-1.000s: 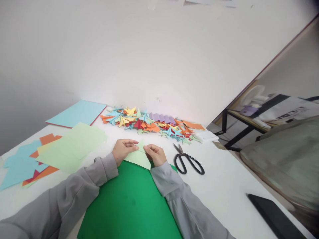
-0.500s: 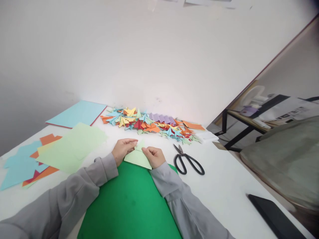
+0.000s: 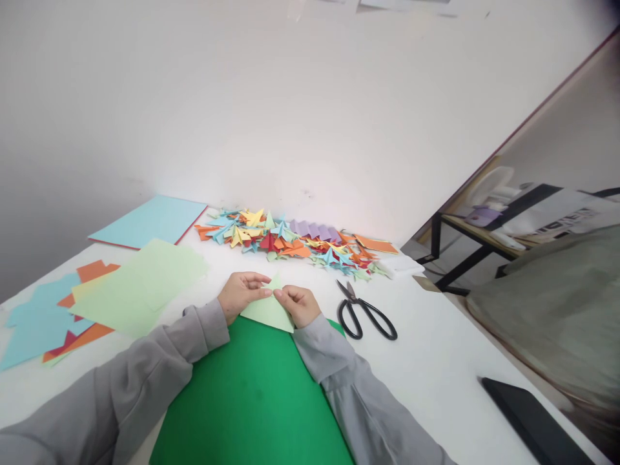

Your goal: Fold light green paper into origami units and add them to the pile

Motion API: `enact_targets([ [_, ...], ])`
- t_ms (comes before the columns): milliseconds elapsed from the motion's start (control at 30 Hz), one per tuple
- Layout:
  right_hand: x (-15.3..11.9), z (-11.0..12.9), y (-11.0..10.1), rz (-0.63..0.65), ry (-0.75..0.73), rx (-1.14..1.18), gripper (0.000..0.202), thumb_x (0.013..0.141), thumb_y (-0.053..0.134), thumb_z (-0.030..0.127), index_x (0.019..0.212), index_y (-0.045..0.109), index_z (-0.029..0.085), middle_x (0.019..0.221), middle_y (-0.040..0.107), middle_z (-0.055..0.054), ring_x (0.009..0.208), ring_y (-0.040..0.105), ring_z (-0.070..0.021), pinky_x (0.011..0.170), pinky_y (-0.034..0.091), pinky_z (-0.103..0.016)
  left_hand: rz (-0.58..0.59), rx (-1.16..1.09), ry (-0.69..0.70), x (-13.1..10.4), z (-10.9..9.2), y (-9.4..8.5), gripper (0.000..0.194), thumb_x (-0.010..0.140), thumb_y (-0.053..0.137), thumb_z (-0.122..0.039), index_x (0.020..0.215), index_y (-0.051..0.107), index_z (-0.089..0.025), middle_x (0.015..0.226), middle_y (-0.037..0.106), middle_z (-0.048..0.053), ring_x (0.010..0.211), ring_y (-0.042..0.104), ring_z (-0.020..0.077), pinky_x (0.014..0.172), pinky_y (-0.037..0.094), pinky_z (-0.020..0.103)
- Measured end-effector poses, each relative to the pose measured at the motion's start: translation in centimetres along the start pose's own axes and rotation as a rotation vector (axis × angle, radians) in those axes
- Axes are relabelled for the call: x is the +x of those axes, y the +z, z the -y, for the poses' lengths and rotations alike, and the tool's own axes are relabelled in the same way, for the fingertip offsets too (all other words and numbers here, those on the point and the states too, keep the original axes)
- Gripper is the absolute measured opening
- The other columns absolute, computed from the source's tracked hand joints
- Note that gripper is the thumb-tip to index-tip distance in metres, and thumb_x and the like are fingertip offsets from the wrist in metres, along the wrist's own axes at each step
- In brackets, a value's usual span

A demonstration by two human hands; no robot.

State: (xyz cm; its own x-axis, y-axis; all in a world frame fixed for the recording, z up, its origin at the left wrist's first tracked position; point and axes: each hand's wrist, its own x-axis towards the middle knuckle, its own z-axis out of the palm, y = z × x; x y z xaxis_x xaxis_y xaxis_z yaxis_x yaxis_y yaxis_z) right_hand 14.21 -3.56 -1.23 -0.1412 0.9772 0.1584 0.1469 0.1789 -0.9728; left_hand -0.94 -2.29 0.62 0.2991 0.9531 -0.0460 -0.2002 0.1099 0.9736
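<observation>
A pale green folded paper (image 3: 269, 314) with a pointed top is between my two hands, above the far end of a green sheet (image 3: 256, 394). My left hand (image 3: 243, 294) is closed on its left side, thumb and fingers near the point. From the right, my right hand (image 3: 300, 306) pinches the paper, its thumb close to the left thumb. The fingers cover part of the folds. To the right of my right hand lie black-handled scissors (image 3: 356, 310), blades slightly apart.
Small folded paper shapes (image 3: 281, 239) in many colours are heaped along the wall. At left lie pale green sheets (image 3: 140, 284) over blue and orange scraps, with a light blue sheet (image 3: 150, 221) behind. A black flat device (image 3: 533, 420) rests at the table's right edge.
My left thumb and fingers have moved right, onto the paper near its point, and the two thumbs are now close together. The paper is slightly shifted.
</observation>
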Motion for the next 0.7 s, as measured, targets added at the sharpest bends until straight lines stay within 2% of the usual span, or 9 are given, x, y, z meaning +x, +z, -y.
enact_targets([
  [167,-0.2,0.5,-0.1,0.045,0.024,0.070,0.038,0.064,0.056,0.049,0.050,0.045,0.016,0.044,0.033,0.007,0.041,0.026,-0.0057,0.040,0.019,-0.021,0.032,-0.077,-0.042,-0.1,-0.2,0.0,0.037,0.048,0.074,-0.024,0.081,0.062,-0.012,0.056,0.059,-0.002,0.049,0.054,0.0088,0.051,0.042,0.022],
  [367,-0.3,1.3,0.1,0.072,0.021,0.022,0.039,0.061,0.058,0.049,0.046,0.044,0.016,0.040,0.029,0.007,0.039,0.022,-0.0050,0.039,0.015,-0.021,-0.004,-0.062,-0.040,-0.2,-0.3,0.3,0.032,0.047,0.075,-0.024,0.074,0.063,-0.012,0.062,0.063,0.001,0.056,0.055,0.0097,0.056,0.042,0.022],
  [433,-0.4,1.5,0.2,0.087,-0.006,-0.026,0.040,0.059,0.059,0.049,0.043,0.043,0.016,0.038,0.026,0.008,0.039,0.020,-0.0046,0.039,0.013,-0.021,0.008,-0.036,-0.003,-0.2,-0.2,0.3,0.029,0.046,0.075,-0.023,0.070,0.063,-0.012,0.058,0.061,0.000,0.052,0.052,0.0078,0.051,0.039,0.019],
  [567,-0.4,1.3,0.3,0.117,-0.004,-0.063,0.039,0.059,0.059,0.048,0.043,0.044,0.016,0.037,0.025,0.008,0.038,0.018,-0.0042,0.038,0.012,-0.022,-0.002,0.037,0.019,-0.1,0.0,0.2,0.021,0.047,0.074,-0.024,0.056,0.059,-0.012,0.041,0.049,-0.006,0.038,0.036,0.0024,0.038,0.025,0.017],
  [700,-0.4,1.1,0.4,0.123,0.003,-0.049,0.039,0.060,0.059,0.048,0.043,0.043,0.016,0.037,0.025,0.009,0.037,0.018,-0.0041,0.037,0.012,-0.022,-0.024,0.053,0.003,-0.1,0.1,0.3,0.023,0.050,0.072,-0.029,0.053,0.057,-0.012,0.040,0.045,-0.006,0.038,0.035,0.0034,0.039,0.023,0.018],
])
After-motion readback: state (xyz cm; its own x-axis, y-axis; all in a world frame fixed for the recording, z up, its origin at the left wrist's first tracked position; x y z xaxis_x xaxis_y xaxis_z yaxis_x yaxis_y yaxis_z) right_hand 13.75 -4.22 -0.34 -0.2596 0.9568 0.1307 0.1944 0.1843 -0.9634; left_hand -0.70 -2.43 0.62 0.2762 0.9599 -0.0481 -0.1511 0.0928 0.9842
